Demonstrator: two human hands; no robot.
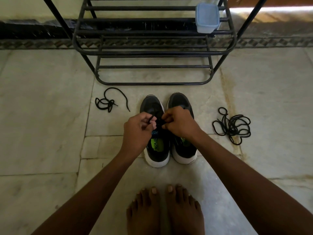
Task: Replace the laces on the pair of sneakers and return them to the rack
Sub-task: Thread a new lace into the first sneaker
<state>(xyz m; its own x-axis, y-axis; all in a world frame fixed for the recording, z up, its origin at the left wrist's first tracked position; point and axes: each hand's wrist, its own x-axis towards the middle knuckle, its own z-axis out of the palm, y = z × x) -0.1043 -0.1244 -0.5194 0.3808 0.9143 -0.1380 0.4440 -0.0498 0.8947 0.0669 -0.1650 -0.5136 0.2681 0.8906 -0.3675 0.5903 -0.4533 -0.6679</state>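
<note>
Two black sneakers with white soles stand side by side on the floor, toes toward the rack: the left sneaker (pixel 156 148) and the right sneaker (pixel 182 102). My left hand (pixel 137 131) pinches a black lace end above the left sneaker's tongue. My right hand (pixel 179 122) pinches the lace (pixel 160 122) close beside it. Both hands hide most of the eyelets. One loose black lace (pixel 108 102) lies on the floor to the left. A bigger tangle of black lace (pixel 234 126) lies to the right. The black metal shoe rack (pixel 152 53) stands just beyond the sneakers.
A pale blue lidded plastic box (pixel 207 17) sits on an upper rack shelf at the right. My bare feet (pixel 164 211) stand on the stone floor right behind the sneakers. A dark patterned border runs along the wall behind the rack.
</note>
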